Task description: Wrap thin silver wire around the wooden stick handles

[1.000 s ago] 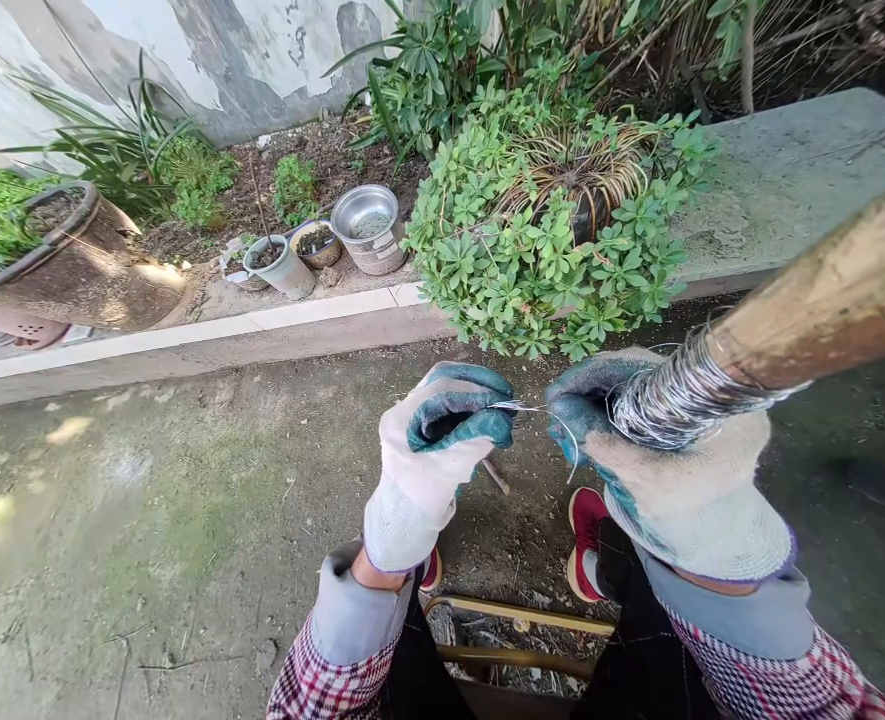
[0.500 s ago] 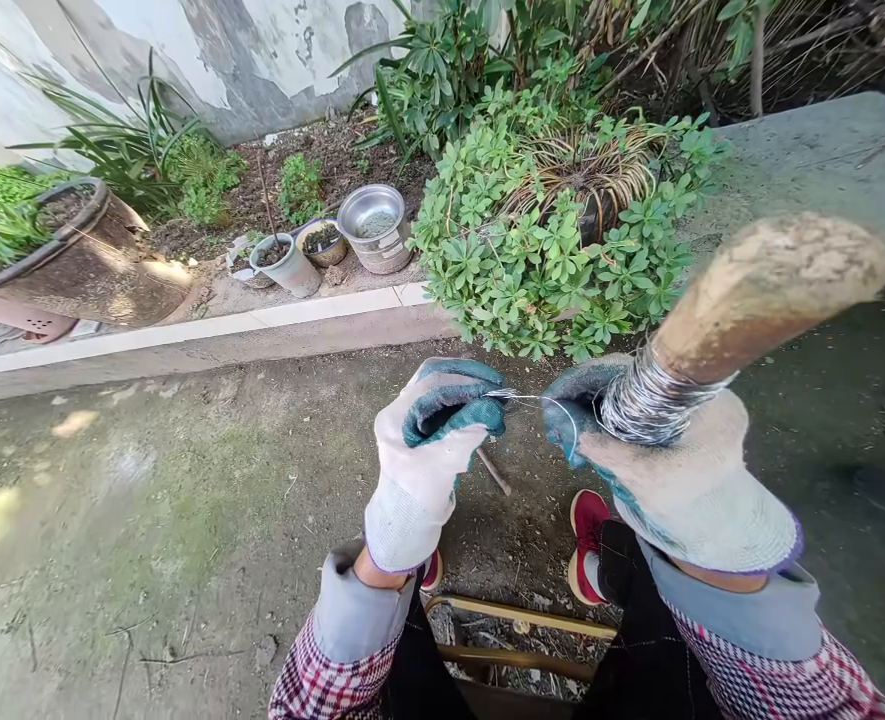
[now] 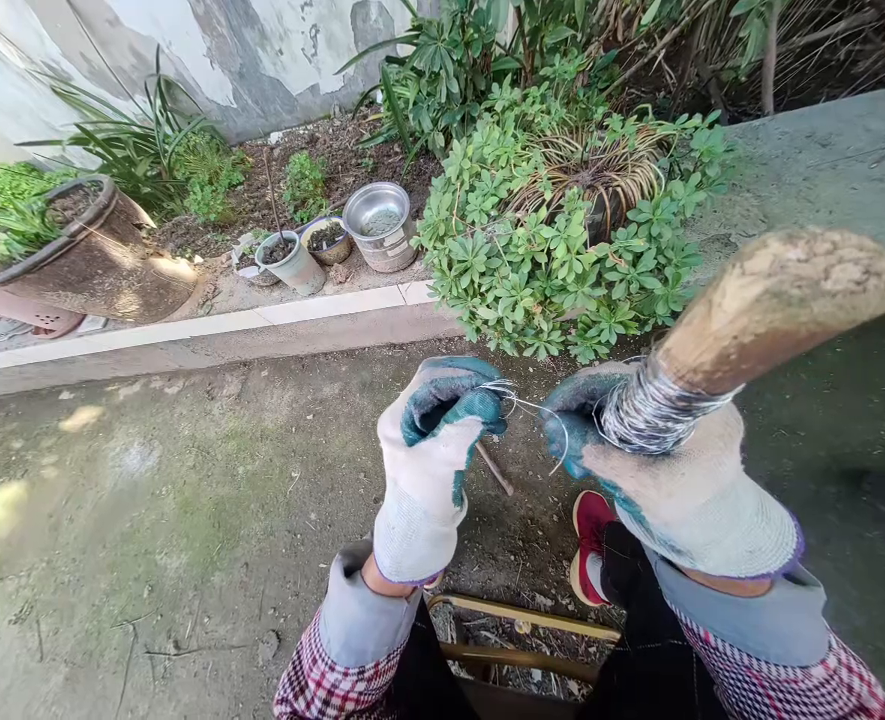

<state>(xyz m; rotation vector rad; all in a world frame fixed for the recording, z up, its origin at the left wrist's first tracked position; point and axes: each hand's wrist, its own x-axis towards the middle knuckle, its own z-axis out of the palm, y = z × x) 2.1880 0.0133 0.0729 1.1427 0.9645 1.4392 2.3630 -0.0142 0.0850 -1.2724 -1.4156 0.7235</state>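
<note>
My left hand (image 3: 438, 440), in a white work glove with green-coated palm, is closed in a pinch on thin silvery wire (image 3: 506, 392). Loose ends stick out past the fingertips, and one strand curves across the gap towards the other glove. My right hand (image 3: 637, 450), gloved alike, is closed around a thick wooden handle (image 3: 779, 310) that tilts up to the right. Several turns of wire (image 3: 648, 408) wrap the handle just above the fist. The handle's lower part is hidden by the hand.
A yellowish metal frame (image 3: 524, 615) lies low between my legs. A short stick (image 3: 494, 470) shows beneath my hands. Ahead runs a raised bed edge (image 3: 262, 318) with a metal pot (image 3: 379, 228), small planters, a large tilted planter (image 3: 97, 260) and a leafy bush (image 3: 487, 230).
The wire ends at my left fingertips now fan out more, and the curved strand has swung lower. The handle's top has shifted slightly right.
</note>
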